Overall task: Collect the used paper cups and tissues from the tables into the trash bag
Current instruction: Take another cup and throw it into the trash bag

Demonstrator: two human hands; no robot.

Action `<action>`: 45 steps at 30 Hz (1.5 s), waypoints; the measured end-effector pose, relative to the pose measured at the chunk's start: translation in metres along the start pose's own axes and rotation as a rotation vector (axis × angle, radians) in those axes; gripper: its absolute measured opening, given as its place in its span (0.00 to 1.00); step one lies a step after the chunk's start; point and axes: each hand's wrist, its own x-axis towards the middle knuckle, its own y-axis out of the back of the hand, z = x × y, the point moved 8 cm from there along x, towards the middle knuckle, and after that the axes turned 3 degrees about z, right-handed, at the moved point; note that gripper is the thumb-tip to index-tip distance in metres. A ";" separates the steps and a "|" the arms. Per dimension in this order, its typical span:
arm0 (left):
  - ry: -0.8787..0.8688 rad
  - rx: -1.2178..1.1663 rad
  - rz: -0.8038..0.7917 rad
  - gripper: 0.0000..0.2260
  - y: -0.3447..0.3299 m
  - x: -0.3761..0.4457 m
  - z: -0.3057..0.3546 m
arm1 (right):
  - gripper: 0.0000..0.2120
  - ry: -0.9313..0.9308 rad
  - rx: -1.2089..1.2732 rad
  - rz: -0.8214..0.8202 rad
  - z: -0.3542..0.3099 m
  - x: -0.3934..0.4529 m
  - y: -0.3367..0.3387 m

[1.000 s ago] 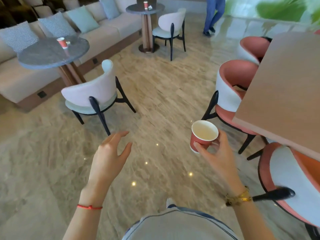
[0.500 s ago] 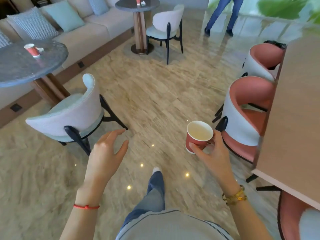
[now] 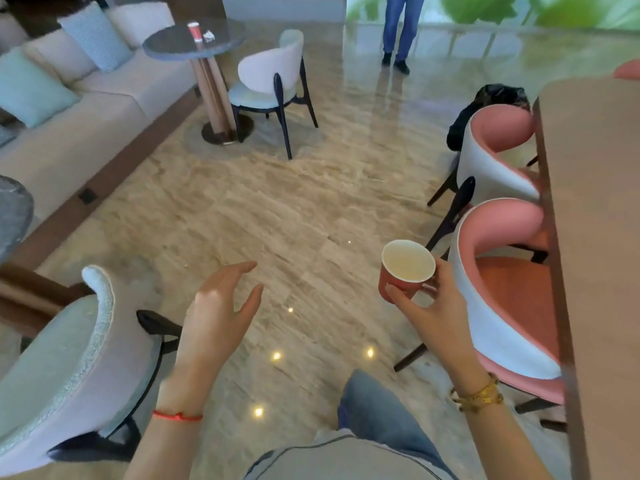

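The person advanced along the floor: the near round table (image 3: 14, 213) slid out left, and the black trash bag (image 3: 485, 109) came into view far right.

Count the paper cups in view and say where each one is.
2. One red paper cup is held in the right hand; another red cup stands on the far round table. Others may lie out of view.

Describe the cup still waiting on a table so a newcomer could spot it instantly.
Find the long beige sofa at upper left; before it stands a round grey table on a wooden pedestal. The small red paper cup stands upright there, beside a crumpled white tissue. Unlike the cup in the right hand, nobody holds it.
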 end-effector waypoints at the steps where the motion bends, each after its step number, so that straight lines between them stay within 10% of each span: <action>1: -0.013 -0.001 -0.014 0.17 -0.009 0.023 -0.001 | 0.30 -0.012 0.008 0.011 0.005 0.018 -0.003; 45: -0.417 -0.113 -0.320 0.17 -0.496 1.045 0.210 | 0.30 -0.198 -0.038 0.511 0.164 0.987 0.024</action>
